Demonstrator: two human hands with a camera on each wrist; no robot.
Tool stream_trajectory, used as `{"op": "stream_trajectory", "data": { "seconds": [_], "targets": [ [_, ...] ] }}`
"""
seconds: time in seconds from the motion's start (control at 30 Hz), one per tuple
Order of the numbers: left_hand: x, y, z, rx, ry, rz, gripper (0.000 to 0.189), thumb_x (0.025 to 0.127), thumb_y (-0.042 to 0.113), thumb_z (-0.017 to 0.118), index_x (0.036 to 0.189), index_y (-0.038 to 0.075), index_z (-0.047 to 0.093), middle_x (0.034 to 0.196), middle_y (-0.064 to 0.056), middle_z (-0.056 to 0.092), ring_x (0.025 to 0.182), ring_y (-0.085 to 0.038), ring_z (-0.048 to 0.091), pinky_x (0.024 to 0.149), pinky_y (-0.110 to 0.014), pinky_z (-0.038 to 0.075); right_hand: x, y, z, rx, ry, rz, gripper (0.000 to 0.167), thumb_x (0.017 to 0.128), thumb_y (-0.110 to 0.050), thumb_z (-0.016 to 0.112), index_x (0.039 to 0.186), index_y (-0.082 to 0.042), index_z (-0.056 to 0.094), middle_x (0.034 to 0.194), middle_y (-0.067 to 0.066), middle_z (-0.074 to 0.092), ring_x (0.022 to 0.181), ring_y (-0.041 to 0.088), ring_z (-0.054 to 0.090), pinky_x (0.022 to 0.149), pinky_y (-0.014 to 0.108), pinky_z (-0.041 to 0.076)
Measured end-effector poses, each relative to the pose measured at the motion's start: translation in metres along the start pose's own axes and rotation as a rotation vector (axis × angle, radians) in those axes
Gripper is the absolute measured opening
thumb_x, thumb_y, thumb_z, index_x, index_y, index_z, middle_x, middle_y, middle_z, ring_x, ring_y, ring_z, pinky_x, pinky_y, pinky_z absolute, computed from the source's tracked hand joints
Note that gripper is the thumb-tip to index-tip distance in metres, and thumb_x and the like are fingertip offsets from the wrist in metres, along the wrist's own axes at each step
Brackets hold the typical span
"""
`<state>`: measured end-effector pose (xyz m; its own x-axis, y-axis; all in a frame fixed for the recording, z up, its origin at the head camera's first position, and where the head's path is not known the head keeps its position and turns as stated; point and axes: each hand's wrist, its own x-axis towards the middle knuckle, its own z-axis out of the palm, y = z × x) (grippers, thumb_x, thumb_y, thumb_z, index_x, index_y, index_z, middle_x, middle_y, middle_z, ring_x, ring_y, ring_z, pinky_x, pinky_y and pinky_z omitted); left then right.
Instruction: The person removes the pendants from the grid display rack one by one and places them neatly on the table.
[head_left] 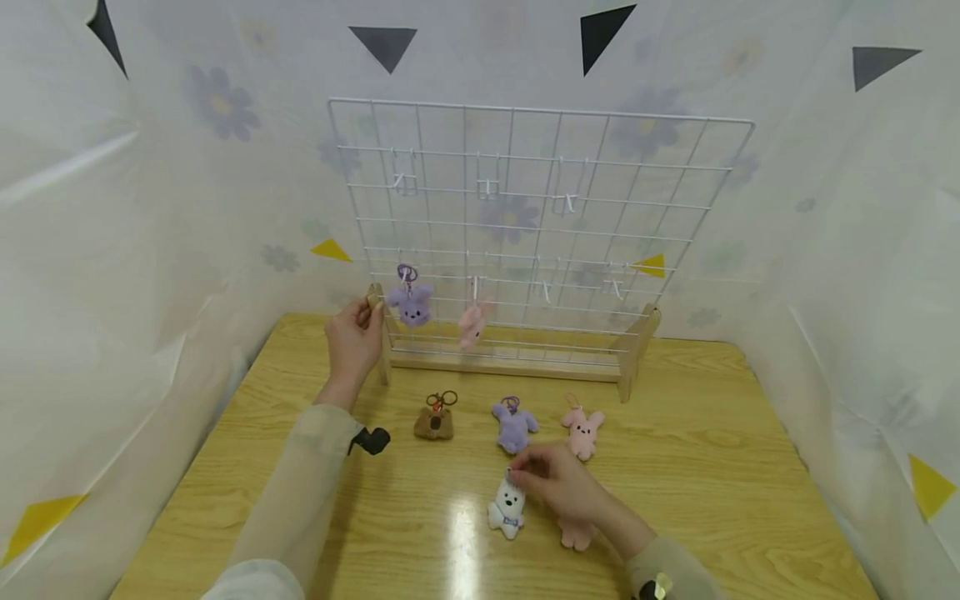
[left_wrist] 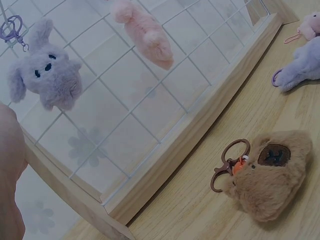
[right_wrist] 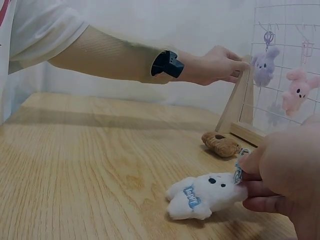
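My left hand (head_left: 354, 340) grips the top of the wooden left post (head_left: 385, 350) of a white wire grid rack (head_left: 517, 225). With thumb and fingers my right hand (head_left: 562, 483) pinches the light-blue chain (right_wrist: 239, 167) of a white plush keychain (head_left: 507, 505), whose body is low over the table. A purple plush keychain (head_left: 411, 307) and a pink one (head_left: 472, 325) hang from hooks on the grid. Just beyond my right hand lie another purple plush (head_left: 514, 429) and a pink plush (head_left: 582, 433). Partly hidden beneath that hand is one more pink plush (head_left: 576, 533).
A brown plush keychain (head_left: 434, 423) with a dark ring lies on the wooden table (head_left: 712, 467) in front of the rack. Bare white hooks (head_left: 566, 202) sit on the grid's upper row and lower right. White flowered sheeting (head_left: 247, 183) surrounds the table.
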<state>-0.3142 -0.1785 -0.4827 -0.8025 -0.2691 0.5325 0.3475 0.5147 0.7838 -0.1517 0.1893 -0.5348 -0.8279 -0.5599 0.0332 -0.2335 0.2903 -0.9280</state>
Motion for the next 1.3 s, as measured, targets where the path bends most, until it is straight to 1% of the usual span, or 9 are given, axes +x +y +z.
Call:
{"op": "stream_trajectory", "data": {
  "seconds": [0.27, 0.53, 0.73, 0.9, 1.07, 1.17, 1.3],
  "targets": [
    [0.000, 0.001, 0.000, -0.005, -0.006, -0.009, 0.028, 0.104, 0.012, 0.070, 0.119, -0.012, 0.072, 0.109, -0.029, 0.074, 0.099, -0.039, 0.077, 0.085, -0.038, 0.065, 0.008, 0.004, 0.002, -0.085, 0.033, 0.033, 0.008, 0.100, -0.015, 0.077, 0.104, -0.008, 0.077, 0.090, -0.003, 0.073, 0.078, 0.013, 0.065, 0.065, 0.023, 0.059],
    [0.001, 0.002, 0.000, -0.005, -0.003, 0.003, 0.028, 0.104, 0.011, 0.070, 0.119, -0.012, 0.072, 0.109, -0.029, 0.075, 0.098, -0.039, 0.077, 0.084, -0.040, 0.065, 0.013, 0.005, 0.003, -0.148, 0.070, 0.034, 0.008, 0.100, -0.014, 0.076, 0.103, -0.006, 0.077, 0.089, -0.003, 0.072, 0.077, 0.009, 0.064, 0.063, 0.022, 0.058],
    [0.000, 0.001, 0.000, -0.005, -0.008, -0.010, 0.029, 0.104, 0.012, 0.070, 0.120, -0.012, 0.072, 0.110, -0.029, 0.074, 0.099, -0.039, 0.077, 0.085, -0.040, 0.065, 0.013, 0.002, 0.003, -0.148, 0.091, 0.032, 0.006, 0.098, -0.010, 0.077, 0.101, -0.005, 0.078, 0.090, 0.000, 0.074, 0.078, 0.011, 0.066, 0.065, 0.022, 0.059],
    [0.000, 0.001, -0.001, -0.012, -0.007, -0.021, 0.030, 0.104, 0.013, 0.070, 0.121, -0.011, 0.072, 0.111, -0.029, 0.074, 0.100, -0.038, 0.077, 0.086, -0.038, 0.065, 0.013, 0.001, 0.000, -0.123, 0.099, 0.030, 0.010, 0.098, -0.008, 0.078, 0.104, -0.002, 0.077, 0.095, 0.001, 0.074, 0.085, 0.015, 0.068, 0.072, 0.024, 0.061],
    [0.000, 0.002, -0.001, -0.008, -0.004, -0.008, 0.029, 0.104, 0.012, 0.071, 0.120, -0.012, 0.072, 0.111, -0.029, 0.074, 0.100, -0.039, 0.076, 0.086, -0.040, 0.065, 0.013, -0.003, -0.008, -0.112, 0.100, -0.004, 0.011, 0.098, -0.009, 0.077, 0.106, -0.001, 0.077, 0.098, 0.002, 0.075, 0.091, 0.016, 0.070, 0.079, 0.026, 0.063],
    [0.000, 0.002, -0.001, -0.002, 0.001, 0.003, 0.029, 0.103, 0.011, 0.071, 0.119, -0.013, 0.072, 0.110, -0.030, 0.074, 0.099, -0.040, 0.076, 0.086, -0.043, 0.065, 0.016, -0.008, -0.015, -0.107, 0.104, -0.041, 0.009, 0.099, -0.008, 0.076, 0.105, -0.002, 0.077, 0.099, 0.002, 0.076, 0.092, 0.016, 0.070, 0.078, 0.025, 0.063],
    [-0.001, 0.001, -0.001, 0.001, 0.006, 0.009, 0.028, 0.103, 0.010, 0.072, 0.119, -0.014, 0.071, 0.109, -0.030, 0.074, 0.098, -0.041, 0.076, 0.085, -0.045, 0.065, 0.022, -0.015, -0.024, -0.100, 0.107, -0.080, 0.007, 0.100, -0.005, 0.075, 0.105, 0.000, 0.077, 0.099, 0.007, 0.077, 0.091, 0.020, 0.072, 0.077, 0.024, 0.063]
  ]
}}
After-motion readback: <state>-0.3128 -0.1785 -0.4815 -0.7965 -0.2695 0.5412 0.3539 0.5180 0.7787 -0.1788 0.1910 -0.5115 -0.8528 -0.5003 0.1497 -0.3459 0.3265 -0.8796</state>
